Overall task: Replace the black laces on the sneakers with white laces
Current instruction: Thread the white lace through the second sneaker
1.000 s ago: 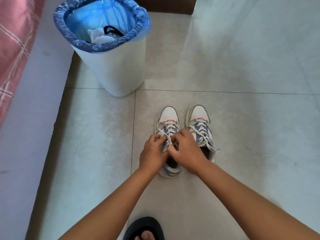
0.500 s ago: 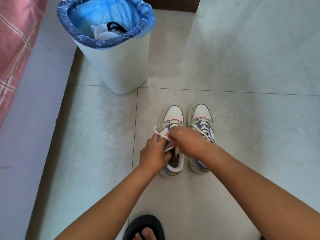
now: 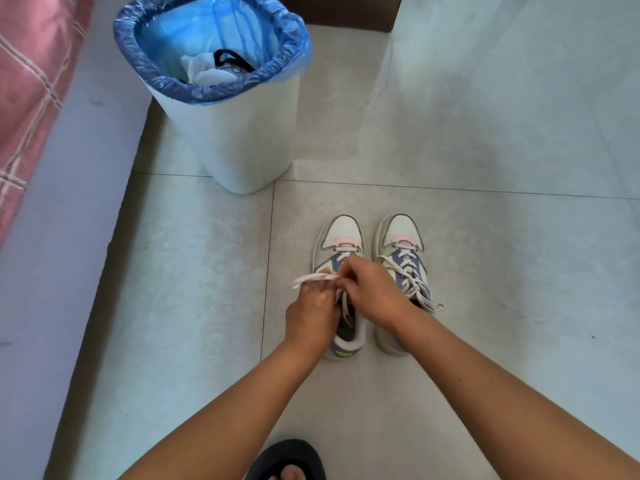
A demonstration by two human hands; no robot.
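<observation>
Your left hand [image 3: 311,310] pinches the flat white lace [image 3: 313,279], its loop running leftward; your right hand [image 3: 375,289] pinches its strand over the left white-and-lilac sneaker [image 3: 341,233] on the tiled floor [image 3: 194,271].

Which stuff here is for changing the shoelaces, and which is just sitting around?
For the job:
left sneaker
right sneaker
white lace, pinched by left hand and right hand
black lace in the bin

Just there:
trash bin
dark slipper
pink checked bedding
</observation>
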